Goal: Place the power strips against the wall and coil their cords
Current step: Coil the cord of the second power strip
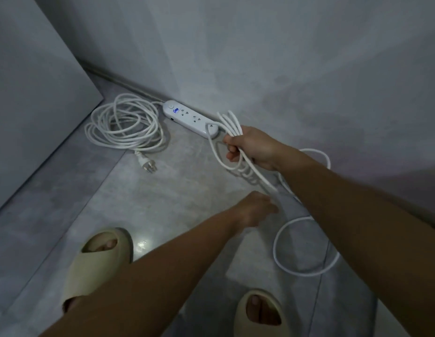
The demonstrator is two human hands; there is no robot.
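Observation:
A white power strip (189, 118) with a lit blue display lies on the floor against the wall (260, 57). Left of it its cord (125, 124) lies coiled, the plug (147, 164) pointing toward me. My right hand (249, 147) grips several loops of a second white cord (232, 125) just right of the strip. The rest of that cord (306, 246) trails in loose loops on the floor under my right forearm. My left hand (256, 211) hovers lower, fingers relaxed, beside the hanging strands. I cannot tell whether it touches them. No second strip is in view.
A grey panel (36, 93) leans at the left and forms a corner with the wall. My two feet in beige slippers (99, 261) stand on the grey floor (163, 203) near the bottom edge.

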